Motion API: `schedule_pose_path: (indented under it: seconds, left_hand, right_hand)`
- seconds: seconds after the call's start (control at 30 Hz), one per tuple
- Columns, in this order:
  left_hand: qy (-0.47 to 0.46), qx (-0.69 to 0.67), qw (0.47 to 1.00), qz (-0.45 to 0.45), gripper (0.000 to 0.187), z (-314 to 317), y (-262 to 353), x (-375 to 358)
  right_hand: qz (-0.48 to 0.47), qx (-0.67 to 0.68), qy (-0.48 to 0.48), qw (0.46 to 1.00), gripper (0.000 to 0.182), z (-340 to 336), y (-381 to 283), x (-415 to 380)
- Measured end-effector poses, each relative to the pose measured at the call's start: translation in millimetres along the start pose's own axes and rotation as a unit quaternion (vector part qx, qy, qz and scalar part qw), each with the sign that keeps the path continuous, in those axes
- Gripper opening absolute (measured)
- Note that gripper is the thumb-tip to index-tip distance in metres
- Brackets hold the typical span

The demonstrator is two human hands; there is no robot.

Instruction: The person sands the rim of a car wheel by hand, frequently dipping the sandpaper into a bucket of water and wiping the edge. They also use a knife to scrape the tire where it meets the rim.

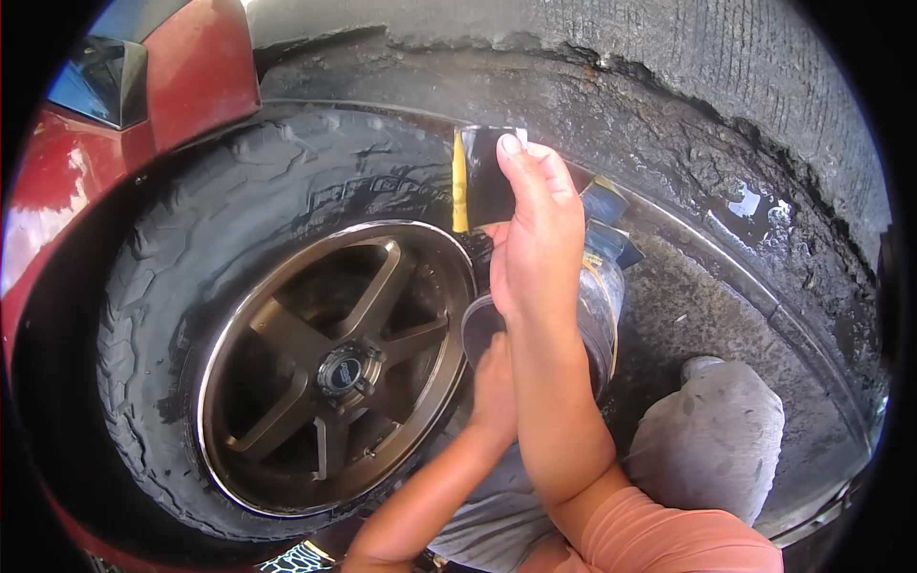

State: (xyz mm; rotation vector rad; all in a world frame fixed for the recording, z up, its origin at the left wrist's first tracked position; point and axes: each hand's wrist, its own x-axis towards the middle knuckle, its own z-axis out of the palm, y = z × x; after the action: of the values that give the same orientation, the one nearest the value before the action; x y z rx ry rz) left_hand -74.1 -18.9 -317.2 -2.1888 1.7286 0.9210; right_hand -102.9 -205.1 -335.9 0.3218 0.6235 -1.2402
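My right hand (540,215) is raised beside the top of the wheel, its thumb pressed on a thin dark sheet (485,167) with a yellow strip along its left edge. Lower down, my left hand (493,387) is beside a dark round-edged thing (480,329) at the wheel's right rim. Its fingers are blurred and partly hidden behind my right forearm. The bronze spoked wheel rim (277,329) sits inside a black tyre (153,286) with chunky tread, and its edge shows worn, pale patches.
Right of my right wrist stands a grimy cylindrical container (604,310), with bluish dark sheets (604,202) at its top. Red car bodywork (201,72) borders the tyre at upper left. My grey-clothed knee (712,439) is at right. Wet, broken pavement (755,201) lies beyond.
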Motion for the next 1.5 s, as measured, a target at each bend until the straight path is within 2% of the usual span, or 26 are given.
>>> schedule_pose_path:
  seconds: [0.07, 0.1, 0.17, 0.27, 0.37, 0.43, 0.47, 0.5, 0.53, 0.57, 0.6, 0.63, 0.7, 0.8, 0.87, 0.93, 1.03, 1.2, 1.27, 1.33, 1.4, 1.5]
  left_hand:
    - [0.001, -0.231, 0.965, -0.127, 0.026, 39.7, -3.4, 4.0]
    - [-0.006, -0.280, 0.945, -0.167, 0.025, 53.7, -1.8, 9.7]
    - [-0.009, -0.345, 0.913, -0.219, 0.023, 81.1, -1.3, 17.8]
    - [-0.014, -0.335, 0.914, -0.229, 0.020, 89.4, -0.2, 24.7]
    - [-0.050, -0.184, 0.962, -0.193, 0.020, 46.0, -2.5, 24.3]
    - [-0.058, 0.026, 0.986, -0.155, 0.020, -14.2, -2.5, 24.6]
    - [-0.065, 0.155, 0.975, -0.146, 0.020, -60.1, 1.7, 25.1]
    - [0.090, 0.199, 0.976, -0.015, 0.017, -94.1, -9.0, 16.6]
    - [0.142, 0.267, 0.953, 0.026, 0.015, -129.9, -9.4, 16.3]
    - [0.128, 0.385, 0.914, 0.006, 0.021, -164.7, 4.6, 19.0]
    - [0.148, 0.437, 0.886, 0.040, 0.032, -188.9, 6.3, 17.6]
    - [0.113, 0.491, 0.863, 0.042, 0.039, -209.3, 15.0, 17.5]
    - [0.089, 0.564, 0.817, 0.081, 0.039, -232.5, 19.6, 16.8]
    - [0.062, 0.609, 0.783, 0.106, 0.035, -256.3, 25.5, 17.1]
    - [0.054, 0.650, 0.743, 0.149, 0.033, -271.6, 24.6, 24.0]
    - [0.026, 0.640, 0.754, 0.145, 0.033, -280.0, 22.0, 30.3]
    - [-0.003, 0.640, 0.756, 0.139, 0.032, -280.6, 19.9, 34.9]
    - [0.005, 0.635, 0.760, 0.136, 0.032, -281.0, 19.2, 35.4]
    - [0.009, 0.634, 0.761, 0.136, 0.032, -278.5, 17.7, 36.1]
    - [0.016, 0.637, 0.759, 0.133, 0.033, -278.1, 18.6, 35.2]
    - [0.015, 0.630, 0.765, 0.134, 0.032, -279.1, 19.3, 34.8]
    - [0.016, 0.627, 0.767, 0.133, 0.031, -279.1, 20.0, 36.3]
  right_hand:
    - [-0.012, -0.009, 0.001, 1.000, 0.009, -4.7, 4.8, 1.2]
    - [-0.018, -0.016, -0.003, 1.000, 0.009, -6.4, 8.5, 0.9]
    - [-0.034, -0.028, -0.011, 0.999, 0.009, -8.2, 13.9, -0.4]
    - [0.025, 0.013, -0.030, 0.999, 0.017, -5.5, 7.9, -5.4]
    - [0.050, -0.011, 0.005, 0.999, 0.018, -1.5, -3.7, -2.1]
    - [0.036, -0.033, 0.002, 0.999, 0.022, -9.8, 10.9, 6.7]
    - [0.028, -0.044, -0.001, 0.999, 0.025, -15.5, 21.3, 9.8]
    - [0.052, -0.047, -0.021, 0.997, 0.024, -19.6, 31.2, 8.9]
    - [0.090, -0.021, -0.019, 0.996, 0.019, -15.3, 42.3, 2.1]
    - [0.133, 0.013, -0.031, 0.991, 0.019, -10.6, 54.4, -7.2]
    - [0.175, 0.048, -0.042, 0.982, 0.019, -4.8, 66.4, -17.0]
    - [0.209, 0.051, -0.048, 0.975, 0.019, 2.0, 77.2, -25.5]
    - [0.247, 0.068, -0.060, 0.965, 0.020, 14.3, 97.8, -38.9]
    - [0.238, 0.099, -0.010, 0.966, 0.022, 29.0, 106.7, -45.9]
    - [0.261, 0.078, -0.014, 0.962, 0.025, 28.9, 109.6, -49.5]
    - [0.280, 0.063, -0.004, 0.958, 0.030, 32.8, 109.5, -51.5]
    - [0.258, 0.028, 0.005, 0.966, 0.030, 25.5, 116.0, -49.7]
    - [0.204, 0.024, 0.052, 0.977, 0.032, 29.9, 129.7, -55.0]
    - [0.209, -0.010, 0.029, 0.977, 0.033, 52.7, 117.0, -66.4]
    - [0.193, -0.041, 0.008, 0.980, 0.031, 39.1, 125.4, -60.2]
    - [0.185, -0.010, 0.069, 0.980, 0.032, 23.5, 124.8, -45.3]
    - [0.196, -0.018, 0.071, 0.978, 0.032, 38.9, 127.3, -55.3]
